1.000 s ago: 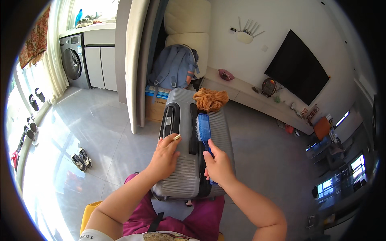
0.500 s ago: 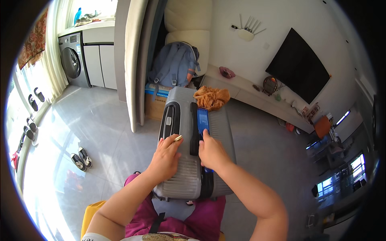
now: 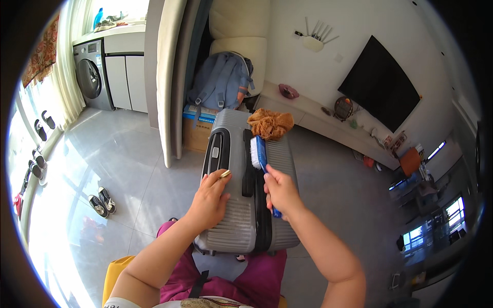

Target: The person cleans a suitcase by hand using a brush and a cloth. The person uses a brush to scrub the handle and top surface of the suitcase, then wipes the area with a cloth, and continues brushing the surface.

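Looking down through the head camera, I am pressing my left hand flat on the ribbed top of a grey hard-shell suitcase that is lying across my lap, fingers spread and gripping nothing, a gold ring showing on one finger. My right hand is clenching around the handle of a blue scrubbing brush, whose white bristles are facing left and touching the suitcase beside its dark central zip line. An orange cloth is sitting crumpled on the far end of the suitcase, just beyond the brush head. Behind the case, a blue backpack is leaning against a cream sofa. A pair of shoes is resting on the grey tiled floor to my left.
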The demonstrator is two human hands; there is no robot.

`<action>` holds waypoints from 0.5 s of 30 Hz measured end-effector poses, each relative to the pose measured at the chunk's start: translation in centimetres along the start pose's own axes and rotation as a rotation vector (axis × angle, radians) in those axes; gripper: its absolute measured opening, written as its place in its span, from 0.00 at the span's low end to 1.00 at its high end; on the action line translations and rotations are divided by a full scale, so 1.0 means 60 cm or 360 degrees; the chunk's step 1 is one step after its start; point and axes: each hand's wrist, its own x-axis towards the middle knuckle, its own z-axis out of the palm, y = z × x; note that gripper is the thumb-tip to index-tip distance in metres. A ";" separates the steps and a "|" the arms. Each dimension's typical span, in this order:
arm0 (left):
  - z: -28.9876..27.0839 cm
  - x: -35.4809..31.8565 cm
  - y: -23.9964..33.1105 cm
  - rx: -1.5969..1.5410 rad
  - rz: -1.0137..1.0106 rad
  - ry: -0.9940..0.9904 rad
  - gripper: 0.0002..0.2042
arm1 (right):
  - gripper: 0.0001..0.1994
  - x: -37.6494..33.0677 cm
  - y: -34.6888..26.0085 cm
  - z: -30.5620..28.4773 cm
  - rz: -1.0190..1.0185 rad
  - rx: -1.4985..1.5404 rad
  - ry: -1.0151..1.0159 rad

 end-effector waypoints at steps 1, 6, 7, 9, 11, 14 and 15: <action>-0.004 -0.002 -0.001 -0.0006 -0.0034 -0.0014 0.25 | 0.25 -0.012 0.009 0.006 0.0010 -0.0098 -0.0032; -0.011 -0.009 0.007 0.0175 -0.0053 -0.0040 0.25 | 0.23 -0.058 0.009 0.004 0.0154 -0.0316 -0.0211; -0.011 -0.008 0.012 0.0194 -0.0051 -0.0050 0.25 | 0.23 -0.037 -0.001 0.006 0.0144 -0.0321 -0.0197; -0.009 -0.007 0.013 0.0152 -0.0069 -0.0070 0.25 | 0.23 0.026 -0.010 0.009 0.0069 -0.0297 -0.0149; -0.001 0.001 0.020 0.0087 -0.0041 -0.0065 0.25 | 0.24 0.065 -0.016 0.003 0.0084 -0.0449 -0.0051; -0.008 -0.006 0.013 0.0077 -0.0068 -0.0038 0.25 | 0.24 0.037 -0.012 0.016 0.0081 -0.0540 -0.0137; -0.012 -0.010 0.010 0.0105 -0.0089 -0.0029 0.25 | 0.24 0.011 -0.009 0.021 0.0094 -0.0527 -0.0191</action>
